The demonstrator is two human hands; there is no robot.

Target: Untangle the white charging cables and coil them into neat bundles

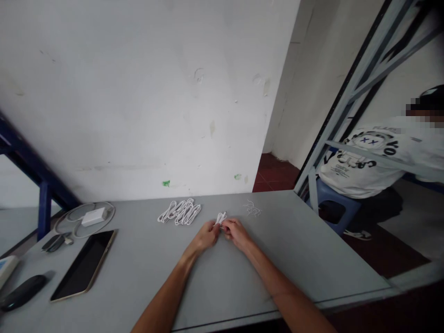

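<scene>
Both my hands meet over the middle of the grey table (145, 268). My left hand (208, 234) is closed around a small bundled white cable (220, 216), whose looped end pokes up above the fingers. From the other side my right hand (236, 231) pinches at the same bundle; what exactly its fingertips hold is too small to make out. Several coiled white cables (179, 212) lie to the left, beyond my left hand. To the right, past my right hand, is a little heap of thin white ties (252, 209).
A tablet (85, 264), a white charger (94, 216) with its cord, dark small items (53, 243) and a black mouse-like object (24, 292) lie at left. A white wall (173, 101) rises behind. At right, beyond a metal frame (343, 106), a person (378, 157) sits on a blue stool (333, 206).
</scene>
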